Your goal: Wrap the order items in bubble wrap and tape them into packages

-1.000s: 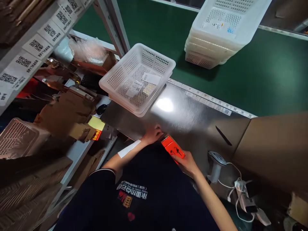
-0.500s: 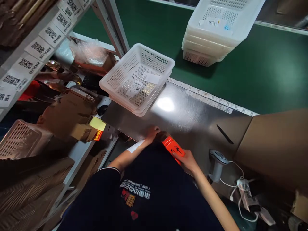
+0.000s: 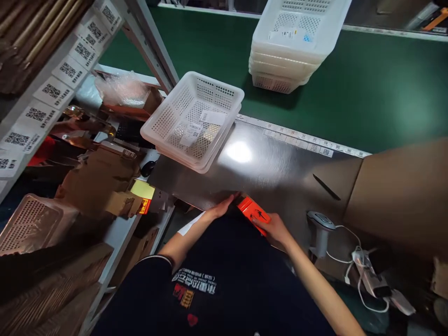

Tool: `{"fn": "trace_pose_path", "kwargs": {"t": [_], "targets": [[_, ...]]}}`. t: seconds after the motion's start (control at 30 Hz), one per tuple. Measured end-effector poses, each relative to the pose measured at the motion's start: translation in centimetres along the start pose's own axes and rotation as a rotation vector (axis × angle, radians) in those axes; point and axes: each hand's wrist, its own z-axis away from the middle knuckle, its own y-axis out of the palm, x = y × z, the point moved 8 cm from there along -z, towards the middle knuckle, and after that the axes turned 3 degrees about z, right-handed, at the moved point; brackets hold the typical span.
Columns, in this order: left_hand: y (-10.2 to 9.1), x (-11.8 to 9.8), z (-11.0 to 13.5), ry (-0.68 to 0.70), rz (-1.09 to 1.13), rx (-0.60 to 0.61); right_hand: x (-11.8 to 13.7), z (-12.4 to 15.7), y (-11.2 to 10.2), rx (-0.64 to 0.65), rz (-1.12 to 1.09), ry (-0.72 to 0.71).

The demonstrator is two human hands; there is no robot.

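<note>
A small orange box [image 3: 252, 211] with a dark figure printed on it lies at the near edge of the steel worktop [image 3: 266, 172]. My right hand [image 3: 274, 227] grips its near end, fingers curled over it. My left hand [image 3: 221, 208] rests against the box's far-left end, fingers stretched out along the table edge. Both hands sit close to my body, just above my dark shirt.
Stacked white perforated baskets [image 3: 191, 121] with paper labels stand at the worktop's back left. Another basket stack [image 3: 290, 42] rides the green conveyor [image 3: 378, 98]. A large cardboard box [image 3: 402, 196] and a barcode scanner [image 3: 320, 233] with cables are at right. Shelves with cartons fill the left.
My left hand has flattened from a curled grip to stretched fingers beside the orange box. The view has shifted a little; the baskets appear further left.
</note>
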Motion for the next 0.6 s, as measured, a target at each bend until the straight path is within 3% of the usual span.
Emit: {"fn": "trace_pose_path", "kwargs": {"t": [0.2, 0.4, 0.6], "targets": [[-1.3, -0.3, 0.7, -0.026, -0.113, 0.019, 1.4, 0.5, 0.5, 0.002, -0.020, 0.002], [-1.5, -4.8, -0.8, 0.284, -0.401, 0.222, 2.5, 0.3, 0.2, 0.042, 0.106, -0.083], [-1.8, -4.8, -2.8, 0.235, -0.611, 0.198, 3.4, 0.2, -0.1, -0.003, 0.307, -0.118]]}}
